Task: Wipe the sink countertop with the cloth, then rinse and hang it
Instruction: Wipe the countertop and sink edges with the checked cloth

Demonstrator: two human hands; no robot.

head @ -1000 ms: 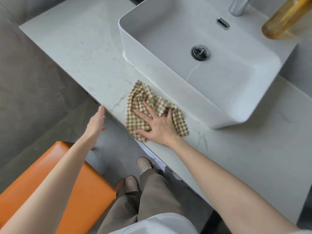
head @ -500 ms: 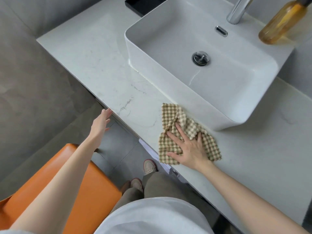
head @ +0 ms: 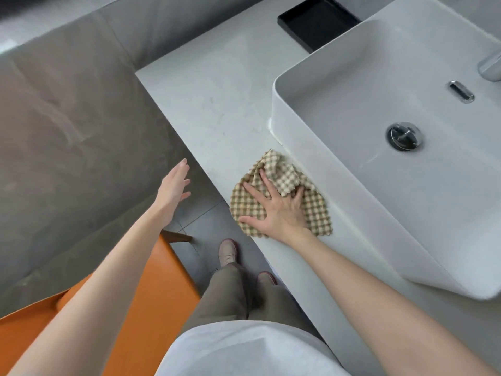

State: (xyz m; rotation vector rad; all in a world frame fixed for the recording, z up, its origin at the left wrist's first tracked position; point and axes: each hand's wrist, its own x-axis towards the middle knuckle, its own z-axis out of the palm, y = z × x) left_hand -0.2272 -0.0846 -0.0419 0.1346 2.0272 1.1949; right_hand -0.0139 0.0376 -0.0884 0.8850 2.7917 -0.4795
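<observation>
A beige checked cloth (head: 284, 169) lies crumpled on the pale marble countertop (head: 217, 104), against the front left corner of the white vessel sink (head: 339, 185). My right hand (head: 273, 210) presses flat on the cloth with fingers spread. My left hand (head: 173, 185) hovers open over the floor, just off the counter's front edge, holding nothing. The sink's drain plug (head: 404, 136) and part of the chrome faucet (head: 490, 66) are visible at the right.
A black tray (head: 317, 20) sits on the counter behind the sink's left side. An orange stool (head: 151, 294) stands at my left, close to the counter edge. A grey tiled wall bounds the counter on the left.
My right hand has slid the cloth back left along the sink's front, from mid-front to its left corner. The view has shifted left. My left hand stays open in the air.
</observation>
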